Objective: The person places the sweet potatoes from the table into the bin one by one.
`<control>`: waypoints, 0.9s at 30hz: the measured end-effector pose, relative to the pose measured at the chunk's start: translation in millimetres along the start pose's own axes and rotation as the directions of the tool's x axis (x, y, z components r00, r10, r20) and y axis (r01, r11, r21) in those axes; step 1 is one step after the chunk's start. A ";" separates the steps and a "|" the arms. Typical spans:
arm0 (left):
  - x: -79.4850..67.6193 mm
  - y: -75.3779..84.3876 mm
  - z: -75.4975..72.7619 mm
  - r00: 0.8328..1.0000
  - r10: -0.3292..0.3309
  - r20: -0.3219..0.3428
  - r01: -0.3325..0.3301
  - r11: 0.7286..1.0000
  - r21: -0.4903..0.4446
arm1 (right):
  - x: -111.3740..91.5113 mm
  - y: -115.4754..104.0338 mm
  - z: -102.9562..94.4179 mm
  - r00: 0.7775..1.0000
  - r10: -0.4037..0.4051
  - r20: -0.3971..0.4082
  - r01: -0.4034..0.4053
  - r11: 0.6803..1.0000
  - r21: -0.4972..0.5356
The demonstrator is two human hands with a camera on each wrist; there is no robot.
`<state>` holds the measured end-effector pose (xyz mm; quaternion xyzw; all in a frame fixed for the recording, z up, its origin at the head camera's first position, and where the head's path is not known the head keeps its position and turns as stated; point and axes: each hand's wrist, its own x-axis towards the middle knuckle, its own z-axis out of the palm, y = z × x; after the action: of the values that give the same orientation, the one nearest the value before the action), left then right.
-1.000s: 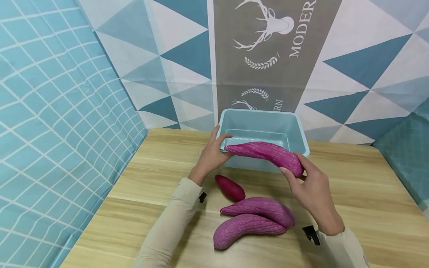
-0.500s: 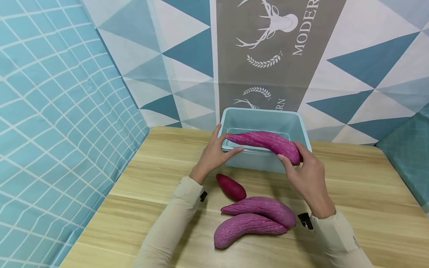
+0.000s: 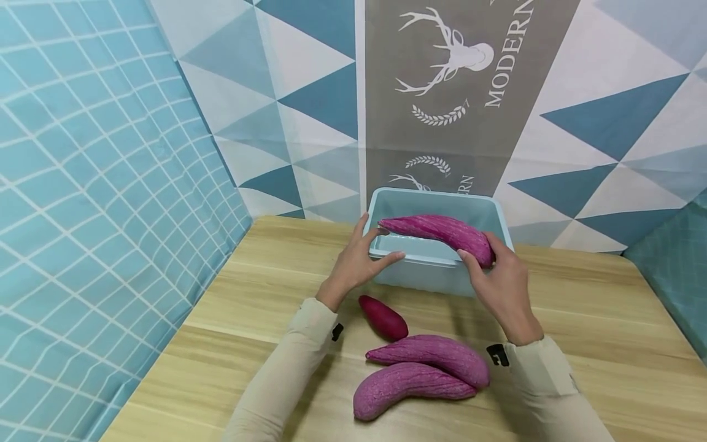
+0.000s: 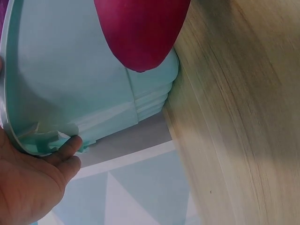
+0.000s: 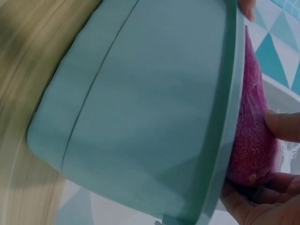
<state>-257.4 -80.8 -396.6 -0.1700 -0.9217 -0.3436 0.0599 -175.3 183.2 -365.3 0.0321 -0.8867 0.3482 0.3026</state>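
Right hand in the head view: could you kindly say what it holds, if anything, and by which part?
The right hand holds a long purple vegetable by its thick, rounded end; the narrow tip points toward the left hand.

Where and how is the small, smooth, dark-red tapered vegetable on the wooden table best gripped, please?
I would pinch the smooth dark-red vegetable across its thick middle, coming from above: it lies on its side, narrowing toward the light-blue plastic bin. Its blunt end lies close to a wrinkled, curved purple vegetable, so approaching endwise there looks awkward.
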 end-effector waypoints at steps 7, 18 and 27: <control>-2.9 -1.9 3.0 1.000 -0.008 -0.003 0.008 1.000 -0.010 | 6.5 4.0 12.6 1.000 0.009 0.015 -0.009 1.000 -0.004; -3.5 -3.0 5.0 1.000 0.001 -0.010 -0.001 1.000 -0.022 | 8.8 8.6 27.3 0.995 0.067 0.075 -0.066 0.998 -0.017; -0.8 -1.3 2.2 1.000 0.003 -0.012 -0.003 1.000 -0.021 | 6.9 3.5 22.3 0.989 0.108 0.105 -0.105 0.994 -0.033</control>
<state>-257.0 -80.5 -399.2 -0.1700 -0.9173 -0.3543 0.0641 -193.3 172.7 -376.3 -0.0010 -0.9067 0.3495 0.2360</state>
